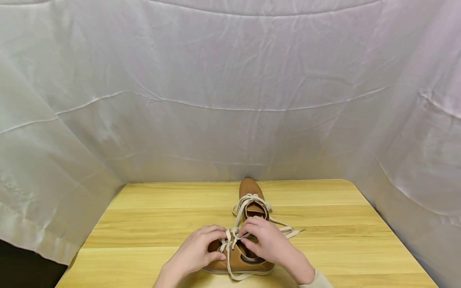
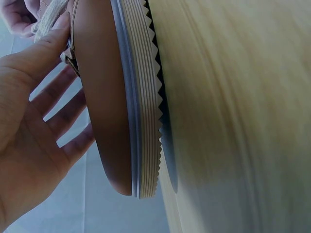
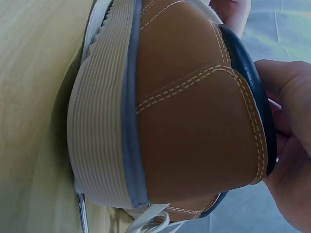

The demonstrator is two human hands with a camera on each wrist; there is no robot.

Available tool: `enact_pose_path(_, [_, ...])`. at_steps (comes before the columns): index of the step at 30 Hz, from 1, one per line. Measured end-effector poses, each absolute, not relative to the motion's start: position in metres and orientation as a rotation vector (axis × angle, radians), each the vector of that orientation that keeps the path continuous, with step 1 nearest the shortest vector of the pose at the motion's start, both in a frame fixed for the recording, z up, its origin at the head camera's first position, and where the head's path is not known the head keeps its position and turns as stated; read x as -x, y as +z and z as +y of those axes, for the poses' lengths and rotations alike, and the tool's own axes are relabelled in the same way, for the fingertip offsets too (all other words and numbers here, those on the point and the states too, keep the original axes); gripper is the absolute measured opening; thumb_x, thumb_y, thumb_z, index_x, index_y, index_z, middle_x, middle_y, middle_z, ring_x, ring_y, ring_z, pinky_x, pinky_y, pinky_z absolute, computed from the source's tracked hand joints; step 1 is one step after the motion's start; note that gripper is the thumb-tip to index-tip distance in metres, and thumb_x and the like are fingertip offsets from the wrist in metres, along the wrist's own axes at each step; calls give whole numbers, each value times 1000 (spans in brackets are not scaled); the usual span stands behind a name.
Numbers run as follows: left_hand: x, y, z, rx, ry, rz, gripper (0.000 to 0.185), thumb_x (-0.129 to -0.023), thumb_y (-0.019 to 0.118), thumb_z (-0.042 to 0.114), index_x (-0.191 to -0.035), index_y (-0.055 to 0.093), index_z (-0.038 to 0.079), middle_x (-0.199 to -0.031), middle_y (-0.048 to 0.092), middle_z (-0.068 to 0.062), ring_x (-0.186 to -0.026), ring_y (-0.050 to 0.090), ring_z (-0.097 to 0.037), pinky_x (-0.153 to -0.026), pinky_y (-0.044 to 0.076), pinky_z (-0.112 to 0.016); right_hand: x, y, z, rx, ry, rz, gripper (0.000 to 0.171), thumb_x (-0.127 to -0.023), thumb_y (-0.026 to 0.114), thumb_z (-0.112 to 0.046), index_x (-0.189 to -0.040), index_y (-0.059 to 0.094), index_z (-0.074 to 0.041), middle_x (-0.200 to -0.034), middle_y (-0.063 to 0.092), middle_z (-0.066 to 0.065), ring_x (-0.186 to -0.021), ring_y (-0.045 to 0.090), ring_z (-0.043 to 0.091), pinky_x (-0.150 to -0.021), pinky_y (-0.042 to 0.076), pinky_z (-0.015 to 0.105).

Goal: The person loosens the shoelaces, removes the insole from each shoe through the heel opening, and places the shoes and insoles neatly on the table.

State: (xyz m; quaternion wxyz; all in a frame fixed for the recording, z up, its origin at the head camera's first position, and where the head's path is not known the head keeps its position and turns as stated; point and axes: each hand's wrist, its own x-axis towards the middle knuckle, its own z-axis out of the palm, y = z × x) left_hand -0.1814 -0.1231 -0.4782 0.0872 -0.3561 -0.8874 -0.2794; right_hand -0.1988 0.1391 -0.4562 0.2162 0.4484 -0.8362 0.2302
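Two tan leather shoes with white soles lie on a wooden table (image 1: 162,212). The near shoe (image 1: 241,262) (image 2: 104,97) (image 3: 194,121) lies crosswise in front of me. The far shoe (image 1: 249,188) points away, its laces tied in a loose bow. My left hand (image 1: 199,248) (image 2: 24,121) wraps over the near shoe's front, its thumb pressing on the cream shoelace (image 1: 230,236) (image 2: 48,14). My right hand (image 1: 266,242) (image 3: 291,145) pinches the lace above the tongue, its fingers curled by the dark collar. The knot itself is hidden by the fingers.
White cloth (image 1: 230,100) hangs close behind and on both sides of the table. Loose lace ends (image 1: 291,231) trail on the wood to the right of the shoes. Bare tabletop shows on the left and right.
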Motion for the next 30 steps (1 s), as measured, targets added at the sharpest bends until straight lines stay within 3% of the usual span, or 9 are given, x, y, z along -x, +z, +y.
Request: enact_pose_path(30, [182,-480,-123,1065,-810,-2624,46,-84,84,40,-126,72,25,-132,65,15,-122,63,-13,-101,54,-44,215,-442,176,-1055,854,-2259,26,-78,86,1,-94,74,-15,-100,73,-6,-93,69,11,-84,61,34])
